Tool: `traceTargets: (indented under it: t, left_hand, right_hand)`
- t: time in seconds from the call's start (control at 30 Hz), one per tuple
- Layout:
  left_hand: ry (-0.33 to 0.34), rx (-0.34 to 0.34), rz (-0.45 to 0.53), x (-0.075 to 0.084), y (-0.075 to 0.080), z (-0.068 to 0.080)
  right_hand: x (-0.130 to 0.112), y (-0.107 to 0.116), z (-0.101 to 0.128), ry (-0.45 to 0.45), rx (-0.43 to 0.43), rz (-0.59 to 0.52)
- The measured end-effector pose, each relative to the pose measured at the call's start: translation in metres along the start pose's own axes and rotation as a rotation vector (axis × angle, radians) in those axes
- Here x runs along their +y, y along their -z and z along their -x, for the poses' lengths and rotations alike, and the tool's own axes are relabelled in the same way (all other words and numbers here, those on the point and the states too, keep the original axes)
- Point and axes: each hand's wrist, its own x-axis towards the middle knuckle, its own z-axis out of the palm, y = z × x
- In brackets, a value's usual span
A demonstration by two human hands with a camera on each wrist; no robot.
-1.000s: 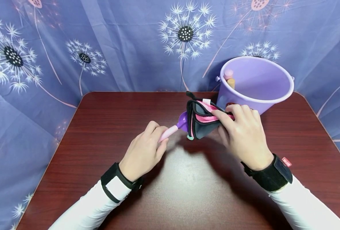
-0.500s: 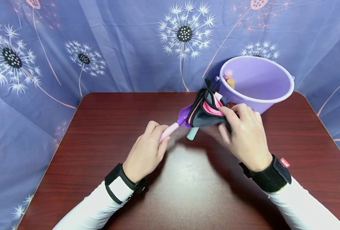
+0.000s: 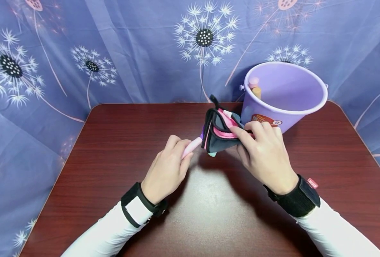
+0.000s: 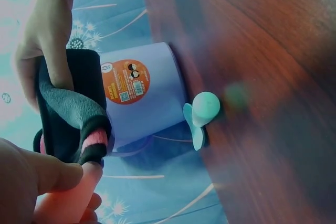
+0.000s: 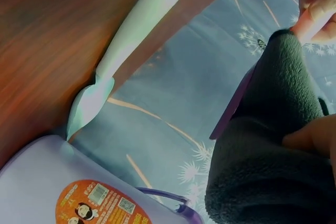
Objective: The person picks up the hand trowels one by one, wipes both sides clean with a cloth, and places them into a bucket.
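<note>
The dandelion-print curtain (image 3: 138, 53) is hanging behind the table (image 3: 90, 164). Towards the left, the left hand (image 3: 165, 169) is gripping the pink handle of the purple shovel (image 3: 191, 147), thumb and fingers wrapping around it. The shovel is pointing right, held above the table, and the cloth (image 3: 220, 143), grey outside and pink inside, is covering most of its blade. Below the cloth, the green shovel (image 5: 131, 32) is lying on the table, its blade pointing towards the bucket (image 3: 289, 87); whether they are touching is hard to tell. Next, the right hand (image 3: 268, 157) is pinching the cloth between thumb and fingers. Furthest right, the purple bucket is standing upright, with a pink end (image 3: 253, 82) and a yellow end (image 3: 256, 92) showing inside.
</note>
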Motion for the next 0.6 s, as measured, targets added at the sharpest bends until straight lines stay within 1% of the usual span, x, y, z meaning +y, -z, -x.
traceTargets:
  t: [0.17,0.6]
  left_hand:
    - [-0.023,0.008,-0.002,-0.0005,0.0002,-0.0011]
    - [-0.048,0.021,-0.052,-0.0030,0.0022,-0.0024]
  right_hand:
    - [-0.0015,0.0000,-0.0021,0.041,-0.012,0.010]
    - [-0.0008,0.0022,-0.0023,0.098,-0.085,-0.043]
